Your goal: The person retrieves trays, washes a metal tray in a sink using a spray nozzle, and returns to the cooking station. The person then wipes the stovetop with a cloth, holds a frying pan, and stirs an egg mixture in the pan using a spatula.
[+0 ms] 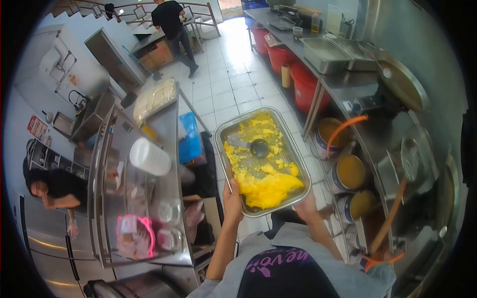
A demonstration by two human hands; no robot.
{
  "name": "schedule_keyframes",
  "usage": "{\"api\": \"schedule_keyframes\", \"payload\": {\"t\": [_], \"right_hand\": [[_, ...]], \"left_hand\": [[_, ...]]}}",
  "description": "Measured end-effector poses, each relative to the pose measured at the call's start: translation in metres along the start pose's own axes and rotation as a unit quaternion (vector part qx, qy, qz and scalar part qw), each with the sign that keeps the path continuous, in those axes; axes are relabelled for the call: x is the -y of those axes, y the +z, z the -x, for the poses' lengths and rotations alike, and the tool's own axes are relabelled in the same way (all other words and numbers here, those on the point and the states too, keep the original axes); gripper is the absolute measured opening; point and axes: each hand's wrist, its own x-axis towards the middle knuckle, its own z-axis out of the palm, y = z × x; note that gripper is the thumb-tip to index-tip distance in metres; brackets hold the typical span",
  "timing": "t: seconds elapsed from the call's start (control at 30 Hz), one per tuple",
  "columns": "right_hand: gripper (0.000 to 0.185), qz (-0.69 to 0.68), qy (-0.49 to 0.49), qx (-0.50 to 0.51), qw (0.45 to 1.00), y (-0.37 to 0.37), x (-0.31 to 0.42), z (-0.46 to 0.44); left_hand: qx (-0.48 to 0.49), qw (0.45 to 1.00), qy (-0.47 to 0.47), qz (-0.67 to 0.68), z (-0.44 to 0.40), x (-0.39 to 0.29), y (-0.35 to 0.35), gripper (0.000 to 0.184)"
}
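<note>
At far left, a person in black (59,191) stands beyond a steel table (171,198), which bears a pink-trimmed container (134,241), contents indistinct; a white tub (150,156), interior not visible; and a plastic-wrapped tray (155,101) of pale pieces. A blue bin (190,144) stands beyond the table's edge. At centre, the left hand (231,201) grips the near left edge of a steel tray (299,154), thumb along the rim. Inside the tray, yellow food (271,190) is heaped at the near end, just beside both hands, with looser crumbs toward the far end; a dark round-bowled utensil (259,148) rests among them. The right hand (305,204) lies at the near right corner, its fingers hidden, so its closure cannot be told. Farther right, 3 red tubs (308,87) stand below a counter bearing a rectangular pan (320,64); nearer, 3 tins (350,172) hold yellow-orange to brownish contents.
</note>
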Motion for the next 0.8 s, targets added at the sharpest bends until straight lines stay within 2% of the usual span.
{"api": "schedule_keyframes", "payload": {"t": [0.13, 0.17, 0.23, 0.33, 0.47, 0.57, 0.73, 0.8], "right_hand": [[0.054, -0.015, 0.012, 0.017, 1.0, -0.005, 0.031, -0.096], [0.055, -0.015, 0.019, 0.059, 0.998, -0.004, 0.04, -0.121], [0.059, 0.026, 0.04, 0.08, 0.996, 0.013, 0.064, -0.161], [0.064, 0.049, 0.099, 0.09, 0.99, 0.007, 0.079, -0.22], [0.061, 0.051, 0.103, 0.103, 0.988, 0.014, 0.093, -0.296], [0.057, 0.04, 0.094, 0.121, 0.987, 0.016, 0.098, -0.362], [0.053, 0.072, 0.07, 0.113, 0.989, 0.043, 0.131, -0.472], [0.052, 0.093, 0.106, 0.117, 0.983, 0.045, 0.147, -0.516]], "left_hand": [[-0.045, 0.996, 0.035, -0.067, -0.088, 0.007, 0.024, 0.046], [-0.075, 0.994, 0.011, -0.085, -0.107, 0.007, 0.029, 0.046], [-0.087, 0.992, 0.03, -0.082, -0.141, 0.003, 0.04, 0.046], [-0.097, 0.995, 0.004, -0.034, -0.19, 0.003, 0.043, 0.046], [-0.109, 0.993, 0.034, -0.018, -0.258, 0.002, 0.052, 0.045], [-0.13, 0.989, 0.032, -0.068, -0.318, 0.002, 0.053, 0.046], [-0.095, 0.995, 0.037, 0.0, -0.438, -0.006, 0.064, 0.046], [-0.084, 0.995, 0.039, 0.023, -0.484, -0.016, 0.076, 0.045]]}}
